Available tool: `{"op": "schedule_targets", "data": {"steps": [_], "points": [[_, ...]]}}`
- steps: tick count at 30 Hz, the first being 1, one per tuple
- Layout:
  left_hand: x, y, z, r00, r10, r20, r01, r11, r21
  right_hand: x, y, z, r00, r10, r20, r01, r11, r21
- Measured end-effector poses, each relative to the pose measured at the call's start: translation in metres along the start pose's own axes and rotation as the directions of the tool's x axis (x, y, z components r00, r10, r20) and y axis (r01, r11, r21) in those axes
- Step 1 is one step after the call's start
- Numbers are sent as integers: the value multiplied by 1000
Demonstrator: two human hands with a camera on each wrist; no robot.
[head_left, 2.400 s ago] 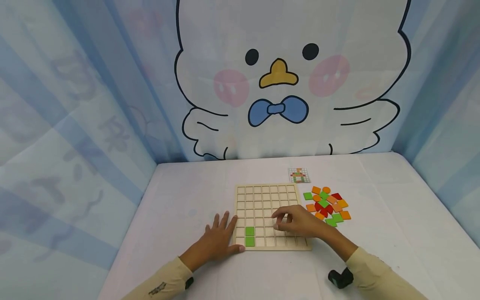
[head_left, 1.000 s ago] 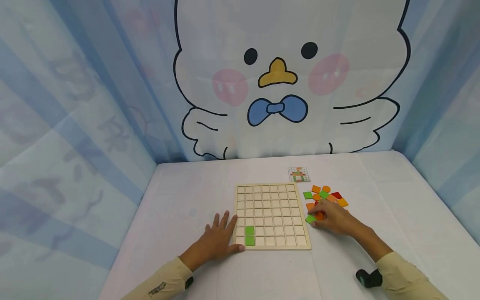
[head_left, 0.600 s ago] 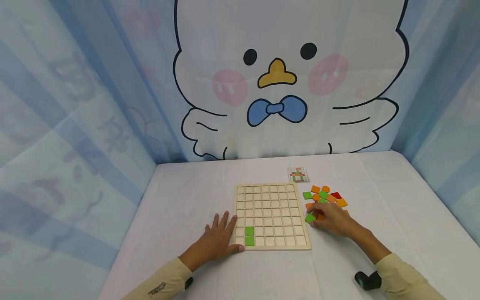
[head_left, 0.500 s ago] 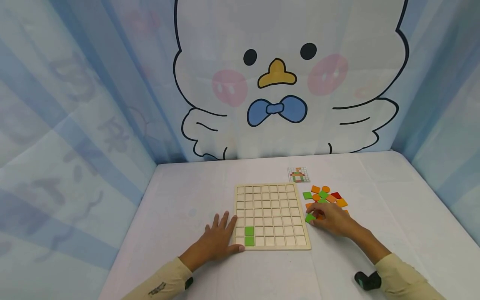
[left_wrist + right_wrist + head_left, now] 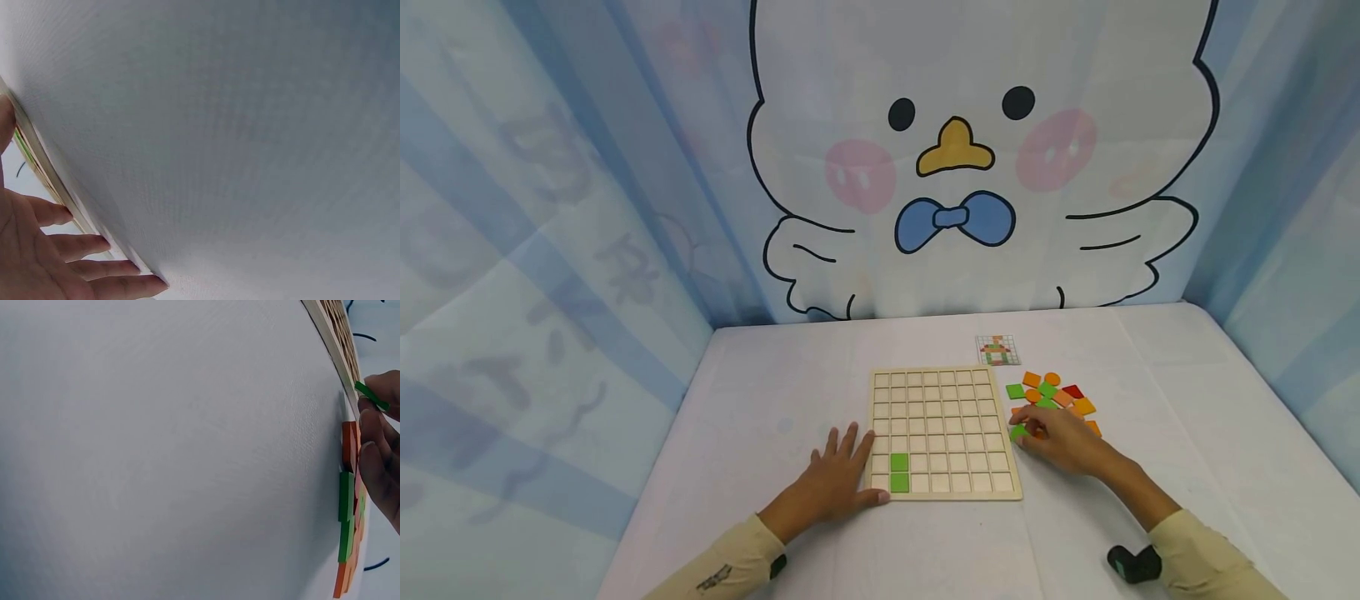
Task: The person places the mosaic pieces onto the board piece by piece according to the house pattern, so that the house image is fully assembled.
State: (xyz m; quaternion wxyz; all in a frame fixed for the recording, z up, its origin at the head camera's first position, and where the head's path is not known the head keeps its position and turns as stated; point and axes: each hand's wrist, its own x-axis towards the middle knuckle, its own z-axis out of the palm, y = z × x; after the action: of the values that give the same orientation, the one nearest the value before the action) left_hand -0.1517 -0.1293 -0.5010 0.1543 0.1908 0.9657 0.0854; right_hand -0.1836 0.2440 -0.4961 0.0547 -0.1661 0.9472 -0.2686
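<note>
A shallow wooden grid board (image 5: 940, 411) lies on the table, with two green square tiles (image 5: 899, 472) set in one column near its lower left. My left hand (image 5: 835, 483) rests spread at the board's left edge, its thumb on the lower corner and fingertips along the side. To the right of the board, my right hand (image 5: 1060, 437) pinches a green square tile (image 5: 371, 395) between thumb and fingertips; the right wrist view shows it tilted and raised off the table. Below the hand is a loose heap of tiles (image 5: 1047, 390), partly hidden by it.
Orange, red and green squares, discs and other shapes make up the heap. A small card with a coloured grid figure (image 5: 997, 350) lies behind the board's right corner. A printed cartoon curtain (image 5: 955, 275) hangs behind the table (image 5: 775, 375).
My right hand has gone from over the board to the heap at its right and pinched a green tile there. Lately it has shifted only slightly. My left hand has stayed put.
</note>
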Motion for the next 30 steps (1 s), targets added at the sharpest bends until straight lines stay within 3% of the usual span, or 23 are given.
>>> {"op": "schedule_targets", "data": {"steps": [16, 30], "points": [[0, 0, -2, 1000, 12, -9, -12, 1000, 8, 5, -8, -1, 1000, -6, 11, 4, 985, 171], [-3, 1, -4, 1000, 14, -9, -14, 1000, -10, 12, -27, 5, 999, 19, 51, -31, 970, 240]]}}
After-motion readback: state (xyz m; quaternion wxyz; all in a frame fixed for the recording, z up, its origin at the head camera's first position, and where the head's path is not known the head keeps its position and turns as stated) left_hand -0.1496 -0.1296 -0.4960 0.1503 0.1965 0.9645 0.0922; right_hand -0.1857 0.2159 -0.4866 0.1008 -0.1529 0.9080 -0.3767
